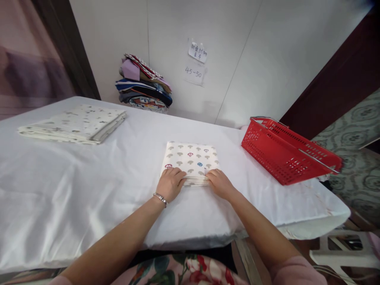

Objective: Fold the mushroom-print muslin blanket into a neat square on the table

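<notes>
A small folded cloth (190, 156), cream with grey mushrooms and a few red and blue ones, lies on the white-covered table in front of me. My left hand (171, 184) is closed on its near left corner, fingers on top and thumb along the near edge. At the near right corner, my right hand (219, 183) grips the cloth the same way. Several stacked layers show along the near edge between my hands. The parts of the cloth under my fingers are hidden.
A larger folded cream cloth (74, 122) lies at the table's left. A red plastic basket (285, 152) with metal handles stands on the right. Behind the table rises a pile of folded fabrics (145, 85) against the wall. The white tablecloth (89, 190) has loose wrinkles.
</notes>
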Action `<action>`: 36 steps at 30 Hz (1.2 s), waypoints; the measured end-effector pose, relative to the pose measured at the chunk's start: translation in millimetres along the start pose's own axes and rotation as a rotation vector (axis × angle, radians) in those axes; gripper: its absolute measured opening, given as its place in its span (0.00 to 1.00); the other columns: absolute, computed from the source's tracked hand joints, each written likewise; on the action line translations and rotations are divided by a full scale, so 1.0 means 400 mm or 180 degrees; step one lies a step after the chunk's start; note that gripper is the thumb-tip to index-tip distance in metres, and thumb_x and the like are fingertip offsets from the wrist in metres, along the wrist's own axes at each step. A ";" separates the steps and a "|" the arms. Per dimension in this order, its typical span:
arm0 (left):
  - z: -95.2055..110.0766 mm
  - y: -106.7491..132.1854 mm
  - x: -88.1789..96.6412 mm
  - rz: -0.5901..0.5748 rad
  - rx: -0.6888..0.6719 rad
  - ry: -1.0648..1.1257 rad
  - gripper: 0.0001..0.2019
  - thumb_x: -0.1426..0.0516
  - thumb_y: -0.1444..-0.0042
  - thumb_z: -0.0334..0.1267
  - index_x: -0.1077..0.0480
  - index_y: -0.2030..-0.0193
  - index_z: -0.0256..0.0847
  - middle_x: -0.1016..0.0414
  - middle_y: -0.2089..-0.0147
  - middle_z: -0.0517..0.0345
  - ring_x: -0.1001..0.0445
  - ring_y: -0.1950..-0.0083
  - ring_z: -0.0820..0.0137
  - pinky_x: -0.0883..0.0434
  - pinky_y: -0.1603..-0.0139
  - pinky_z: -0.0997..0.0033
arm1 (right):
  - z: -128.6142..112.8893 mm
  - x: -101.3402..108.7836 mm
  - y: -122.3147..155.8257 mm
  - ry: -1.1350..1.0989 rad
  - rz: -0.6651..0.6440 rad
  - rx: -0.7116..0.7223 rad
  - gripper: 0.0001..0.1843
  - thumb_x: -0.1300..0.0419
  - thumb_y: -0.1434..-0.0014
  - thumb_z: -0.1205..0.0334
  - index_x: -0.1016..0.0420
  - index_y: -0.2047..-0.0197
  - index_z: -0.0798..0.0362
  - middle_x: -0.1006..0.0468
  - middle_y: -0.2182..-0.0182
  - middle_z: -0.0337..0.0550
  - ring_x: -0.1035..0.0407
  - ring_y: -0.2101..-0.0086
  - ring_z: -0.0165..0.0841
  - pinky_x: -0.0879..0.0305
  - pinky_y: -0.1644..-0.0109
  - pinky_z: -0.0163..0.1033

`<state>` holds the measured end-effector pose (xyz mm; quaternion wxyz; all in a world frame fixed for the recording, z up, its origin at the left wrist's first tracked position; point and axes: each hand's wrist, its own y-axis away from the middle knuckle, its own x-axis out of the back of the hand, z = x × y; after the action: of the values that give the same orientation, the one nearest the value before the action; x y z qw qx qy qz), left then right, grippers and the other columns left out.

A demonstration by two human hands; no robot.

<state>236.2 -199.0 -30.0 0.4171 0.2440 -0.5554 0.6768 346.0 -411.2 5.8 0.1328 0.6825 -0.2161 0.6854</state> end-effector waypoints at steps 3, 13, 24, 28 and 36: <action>0.001 0.002 0.001 0.0040 0.0002 -0.0019 0.08 0.48 0.43 0.37 0.30 0.60 0.42 0.29 0.62 0.54 0.34 0.59 0.65 0.38 0.56 0.61 | 0.001 0.007 0.000 -0.0066 -0.0059 0.0021 0.10 0.51 0.42 0.70 0.33 0.58 0.54 0.31 0.61 0.44 0.41 0.57 0.33 0.46 0.52 0.39; 0.002 -0.001 0.002 -0.0176 -0.0023 -0.0065 0.09 0.45 0.47 0.40 0.29 0.59 0.43 0.28 0.60 0.54 0.34 0.58 0.63 0.39 0.55 0.60 | 0.012 0.012 0.002 -0.0271 -0.0066 0.0172 0.09 0.49 0.45 0.72 0.32 0.62 0.54 0.31 0.62 0.43 0.40 0.60 0.33 0.45 0.55 0.38; 0.007 -0.004 0.006 -0.0029 -0.0152 -0.0142 0.11 0.52 0.40 0.40 0.30 0.65 0.41 0.29 0.65 0.55 0.34 0.62 0.67 0.40 0.57 0.62 | 0.000 0.001 0.006 -0.0122 0.0085 -0.0057 0.08 0.49 0.41 0.68 0.31 0.60 0.54 0.30 0.62 0.45 0.40 0.60 0.34 0.44 0.55 0.38; 0.006 -0.004 0.007 -0.0089 -0.0181 -0.0121 0.12 0.52 0.40 0.40 0.30 0.67 0.41 0.29 0.66 0.55 0.34 0.63 0.67 0.39 0.58 0.62 | 0.004 -0.009 0.015 -0.0164 0.0181 -0.0036 0.07 0.49 0.41 0.68 0.31 0.60 0.54 0.30 0.62 0.45 0.40 0.60 0.34 0.44 0.54 0.39; 0.006 -0.005 0.005 -0.0103 -0.0135 0.0002 0.10 0.51 0.42 0.38 0.28 0.66 0.43 0.29 0.67 0.55 0.34 0.63 0.66 0.39 0.57 0.61 | -0.039 0.001 0.012 -0.0467 0.0422 0.0037 0.16 0.49 0.43 0.67 0.36 0.50 0.53 0.32 0.55 0.47 0.41 0.55 0.36 0.46 0.50 0.42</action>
<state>236.6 -200.8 -26.6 0.4332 0.2438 -0.5654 0.6582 330.0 -408.0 6.0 0.0671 0.7158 -0.2660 0.6421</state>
